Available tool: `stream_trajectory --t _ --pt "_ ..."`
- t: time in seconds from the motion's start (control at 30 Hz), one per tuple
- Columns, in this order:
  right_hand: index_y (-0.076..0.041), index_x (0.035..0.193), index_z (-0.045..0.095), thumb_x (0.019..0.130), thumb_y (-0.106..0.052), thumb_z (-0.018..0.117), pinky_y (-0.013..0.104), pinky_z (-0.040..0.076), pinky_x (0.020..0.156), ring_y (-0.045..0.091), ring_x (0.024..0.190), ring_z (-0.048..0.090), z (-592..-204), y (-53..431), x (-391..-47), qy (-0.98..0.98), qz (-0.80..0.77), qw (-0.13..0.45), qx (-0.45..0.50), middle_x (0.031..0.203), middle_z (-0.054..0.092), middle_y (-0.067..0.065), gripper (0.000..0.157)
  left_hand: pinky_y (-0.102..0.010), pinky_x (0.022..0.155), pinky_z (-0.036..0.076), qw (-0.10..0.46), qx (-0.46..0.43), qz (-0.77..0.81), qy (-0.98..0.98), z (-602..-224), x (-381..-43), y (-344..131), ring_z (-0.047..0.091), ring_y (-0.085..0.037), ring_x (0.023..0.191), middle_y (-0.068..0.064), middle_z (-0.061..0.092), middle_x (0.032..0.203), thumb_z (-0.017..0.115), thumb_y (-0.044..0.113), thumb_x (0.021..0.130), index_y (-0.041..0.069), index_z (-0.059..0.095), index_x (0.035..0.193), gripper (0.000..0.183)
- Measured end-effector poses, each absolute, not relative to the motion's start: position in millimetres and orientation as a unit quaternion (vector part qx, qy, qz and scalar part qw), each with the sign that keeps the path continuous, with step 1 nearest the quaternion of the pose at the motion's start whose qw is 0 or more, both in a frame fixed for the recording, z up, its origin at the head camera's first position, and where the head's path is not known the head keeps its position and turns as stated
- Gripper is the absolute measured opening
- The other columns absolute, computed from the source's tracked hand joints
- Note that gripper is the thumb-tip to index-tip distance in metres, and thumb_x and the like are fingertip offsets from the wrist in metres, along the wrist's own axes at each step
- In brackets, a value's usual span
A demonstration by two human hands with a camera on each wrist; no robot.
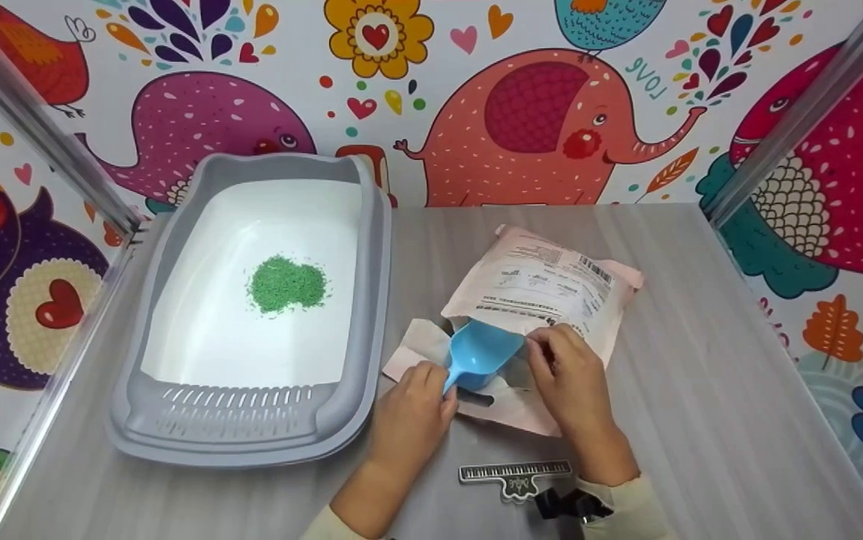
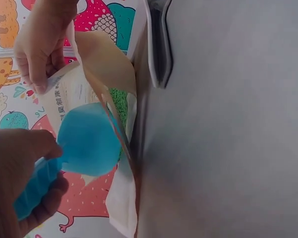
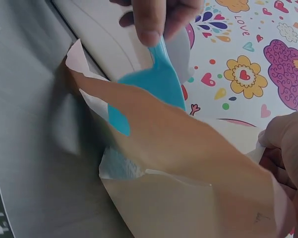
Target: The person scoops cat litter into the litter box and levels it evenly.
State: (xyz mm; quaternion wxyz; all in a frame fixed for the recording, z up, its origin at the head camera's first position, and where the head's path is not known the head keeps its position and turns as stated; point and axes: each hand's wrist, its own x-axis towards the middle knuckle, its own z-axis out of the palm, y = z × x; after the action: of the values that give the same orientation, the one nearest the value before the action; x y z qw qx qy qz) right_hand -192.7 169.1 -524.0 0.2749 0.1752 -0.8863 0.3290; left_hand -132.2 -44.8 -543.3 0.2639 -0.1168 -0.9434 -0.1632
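Note:
My left hand (image 1: 414,411) grips the handle of a light blue scoop (image 1: 485,349), whose bowl reaches into the mouth of a pale pink paper bag (image 1: 528,281). With thumb and fingers, my right hand (image 1: 570,375) pinches the edge of the bag's opening. Green granules (image 2: 120,106) show inside the bag in the left wrist view. In the right wrist view the bag's front wall hides part of the scoop (image 3: 161,79). The bag lies on its side, its torn-open end toward me.
Left of the bag stands a grey litter box (image 1: 380,300) with a slotted front ledge. A pile of green granules (image 1: 285,285) sits on its white floor. A piano-key-patterned clip (image 1: 515,472) lies in front of the bag. Patterned walls (image 1: 371,112) bound the grey table (image 1: 701,360).

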Motion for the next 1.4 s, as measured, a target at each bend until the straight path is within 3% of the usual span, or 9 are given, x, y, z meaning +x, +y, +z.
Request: stream_trajectory --t 0.17,0.4,0.73,1.07,1.4 --pt "-0.005 0.094 0.071 0.088 0.002 0.076 0.026 0.050 0.063 0.012 0.073 0.057 -523.8 166.6 -191.4 -0.889 0.327 0.267 0.179 0.086 0.066 0.003 0.011 -0.032 0.062 0.057 0.253 -0.133 -0.154 -0.946 -538.6 -138.1 -37.3 0.066 -0.017 0.075 -0.003 0.068 0.085 0.081 0.016 0.085 0.007 0.069 0.090 0.016" --pt "-0.006 0.092 0.071 0.086 0.003 0.077 0.024 0.049 0.062 0.010 0.071 0.056 -521.4 163.4 -190.0 -0.880 0.328 0.281 0.199 0.084 0.065 0.002 0.013 -0.030 0.065 0.057 0.245 -0.157 -0.130 -0.948 -535.3 -144.7 -28.2 0.066 -0.017 0.076 -0.001 0.069 0.085 0.080 0.017 0.086 0.009 0.069 0.086 0.013" --pt "-0.007 0.091 0.071 0.088 0.003 0.076 0.019 0.046 0.062 0.009 0.071 0.055 -520.5 155.8 -185.4 -0.878 0.353 0.256 0.197 0.084 0.065 -0.001 0.012 -0.030 0.071 0.059 0.222 -0.174 -0.122 -0.952 -532.2 -160.0 -8.9 0.070 -0.016 0.083 0.000 0.072 0.088 0.079 0.022 0.090 0.011 0.073 0.091 0.012" --pt "-0.006 0.090 0.070 0.087 0.005 0.076 0.018 0.045 0.063 0.010 0.072 0.057 -521.7 157.6 -186.7 -0.871 0.359 0.268 0.201 0.085 0.067 0.000 0.014 -0.030 0.078 0.059 0.209 -0.175 -0.132 -0.953 -539.9 -169.5 6.3 0.069 -0.017 0.089 0.000 0.073 0.095 0.077 0.022 0.093 0.010 0.074 0.100 0.014" --pt "-0.006 0.092 0.071 0.087 0.006 0.075 0.015 0.045 0.066 0.010 0.073 0.059 -522.8 157.6 -187.3 -0.868 0.364 0.269 0.207 0.088 0.069 0.001 0.013 -0.025 0.076 0.057 0.251 -0.182 -0.097 -0.946 -549.1 -178.2 22.4 0.066 -0.015 0.084 0.002 0.071 0.092 0.078 0.016 0.088 0.011 0.075 0.097 0.011"
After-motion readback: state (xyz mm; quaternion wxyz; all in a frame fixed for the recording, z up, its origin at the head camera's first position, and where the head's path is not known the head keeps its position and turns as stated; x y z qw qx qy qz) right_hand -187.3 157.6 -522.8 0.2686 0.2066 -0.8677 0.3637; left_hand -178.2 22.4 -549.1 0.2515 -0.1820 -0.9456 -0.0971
